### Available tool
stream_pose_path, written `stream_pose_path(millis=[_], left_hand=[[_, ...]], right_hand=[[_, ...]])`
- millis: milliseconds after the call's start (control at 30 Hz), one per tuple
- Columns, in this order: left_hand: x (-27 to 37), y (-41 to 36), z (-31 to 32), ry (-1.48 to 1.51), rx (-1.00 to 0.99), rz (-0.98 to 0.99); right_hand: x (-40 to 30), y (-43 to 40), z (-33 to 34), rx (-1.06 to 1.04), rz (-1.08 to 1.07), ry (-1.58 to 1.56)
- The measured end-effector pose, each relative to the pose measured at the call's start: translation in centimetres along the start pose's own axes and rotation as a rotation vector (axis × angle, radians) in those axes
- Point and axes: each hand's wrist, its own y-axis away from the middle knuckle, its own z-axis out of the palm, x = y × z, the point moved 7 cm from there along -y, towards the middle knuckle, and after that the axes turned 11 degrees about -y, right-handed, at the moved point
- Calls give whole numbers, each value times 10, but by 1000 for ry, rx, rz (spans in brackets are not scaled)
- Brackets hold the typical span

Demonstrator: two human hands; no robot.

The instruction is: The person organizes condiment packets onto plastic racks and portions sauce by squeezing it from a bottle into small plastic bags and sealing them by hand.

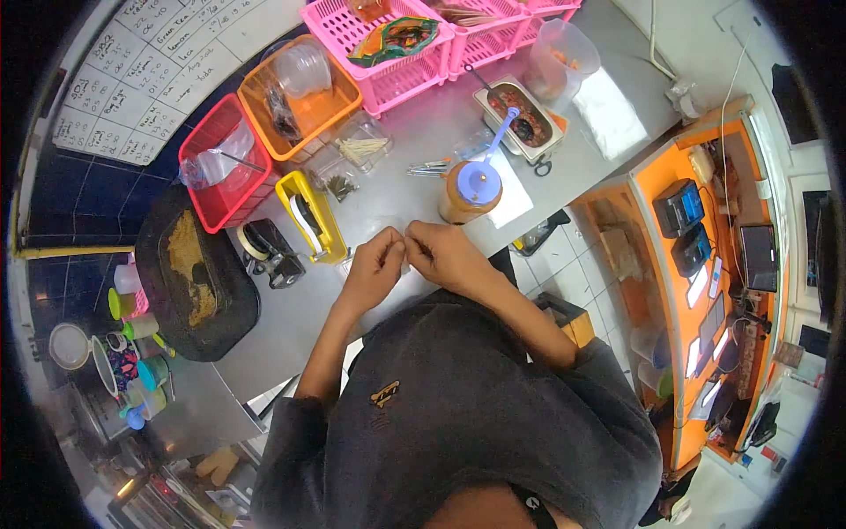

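Observation:
My left hand [375, 261] and my right hand [441, 254] meet above the near edge of a metal worktop [396, 142]. Their fingertips are pinched together on a small translucent plastic piece [405, 268], mostly hidden by the fingers. Just beyond my right hand stands a jar of brown sauce [456, 198] with a lilac pump lid [481, 182]. A yellow tape dispenser [316, 221] lies left of my left hand. Farther left is a black tape holder [274, 254] with a roll of tape.
Red [225, 162] and orange baskets [301, 96] stand at the back left, pink baskets [396, 86] behind. A metal pan of red sauce [522, 119] holds a ladle, with scissors [542, 165] beside it. Toothpicks [362, 149] fill a clear box. A black bag [198, 278] lies left.

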Motion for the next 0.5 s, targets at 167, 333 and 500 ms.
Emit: stream_pose_path(millis=[167,333,500], left_hand=[[6,-8,-6,-288,-55,126],[22,-9,-7,-449,54,132],[43,-8,-8,-557,264,117]], right_hand=[[-5,2,6,-50,-106,203],[-6,1,10,2,-142,266],[-4,1,3,88,-66,370]])
